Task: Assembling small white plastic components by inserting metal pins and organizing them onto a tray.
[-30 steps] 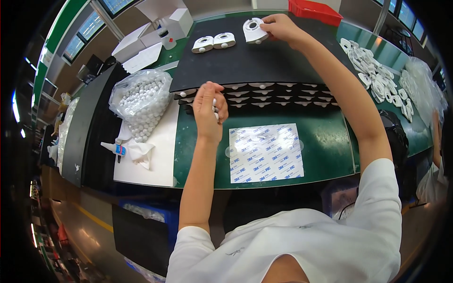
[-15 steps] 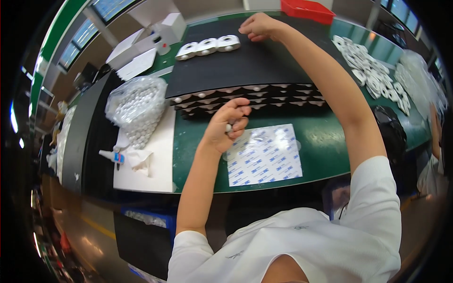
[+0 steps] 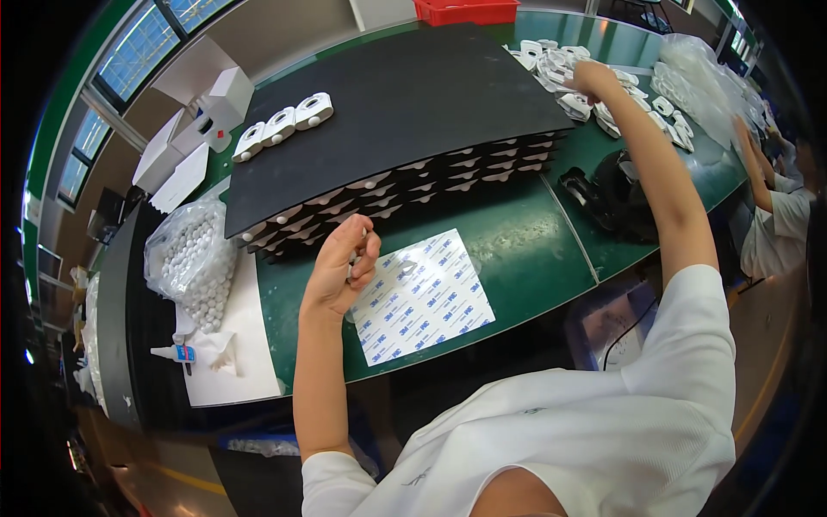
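Observation:
My left hand (image 3: 338, 269) is closed, fingers curled, near the front edge of the stacked black boards (image 3: 396, 95). A small white ball (image 3: 352, 270) shows between its fingers, mostly covered. On the far right, my right hand (image 3: 594, 81) reaches down at the pile of white plastic parts (image 3: 608, 121); its fingertips are hidden, so its grip is unclear. Three white parts with round holes (image 3: 280, 127) stand in a row at the left of the top board. More white pieces show between the board layers.
A sheet with blue print (image 3: 426, 302) lies in front of the boards. To the left are a bag of white balls (image 3: 194, 258), a small glue bottle (image 3: 174, 353) and crumpled tissue (image 3: 217, 351). A red tray (image 3: 465, 10) sits behind; a black bag (image 3: 616, 194) lies right. Another person (image 3: 771, 215) works beyond.
My right hand has moved from above the black board, beside the row, to the pile of white parts. The view has turned right. My left hand still holds the ball.

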`<action>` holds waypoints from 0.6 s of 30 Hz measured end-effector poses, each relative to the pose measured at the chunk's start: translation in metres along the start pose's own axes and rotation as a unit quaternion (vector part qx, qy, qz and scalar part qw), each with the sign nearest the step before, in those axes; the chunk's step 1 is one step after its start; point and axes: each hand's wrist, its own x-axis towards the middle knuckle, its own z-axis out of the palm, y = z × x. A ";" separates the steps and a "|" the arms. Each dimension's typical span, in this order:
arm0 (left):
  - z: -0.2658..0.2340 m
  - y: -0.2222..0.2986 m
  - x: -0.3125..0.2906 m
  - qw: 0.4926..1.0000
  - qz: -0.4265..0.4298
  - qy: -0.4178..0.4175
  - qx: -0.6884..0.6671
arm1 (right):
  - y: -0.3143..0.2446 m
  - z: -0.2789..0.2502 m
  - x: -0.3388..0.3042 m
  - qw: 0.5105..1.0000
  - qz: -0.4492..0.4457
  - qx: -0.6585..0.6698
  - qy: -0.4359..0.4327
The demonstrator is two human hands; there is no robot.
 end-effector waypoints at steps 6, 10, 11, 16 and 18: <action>-0.001 -0.004 0.003 1.000 0.004 -0.015 0.007 | 0.031 0.065 0.011 0.976 0.050 0.165 0.136; 0.001 -0.004 0.002 1.000 0.013 -0.020 -0.004 | 0.062 0.085 0.014 0.941 -0.023 0.163 0.295; 0.003 -0.004 0.003 1.000 0.013 -0.018 -0.006 | 0.069 0.085 0.011 0.939 -0.038 0.150 0.308; 0.014 0.000 0.000 0.999 0.033 -0.007 -0.024 | 0.071 0.040 -0.048 0.952 -0.084 0.167 0.241; 0.012 0.000 0.004 0.999 0.037 -0.012 -0.034 | 0.060 0.033 -0.084 0.867 -0.177 0.345 0.313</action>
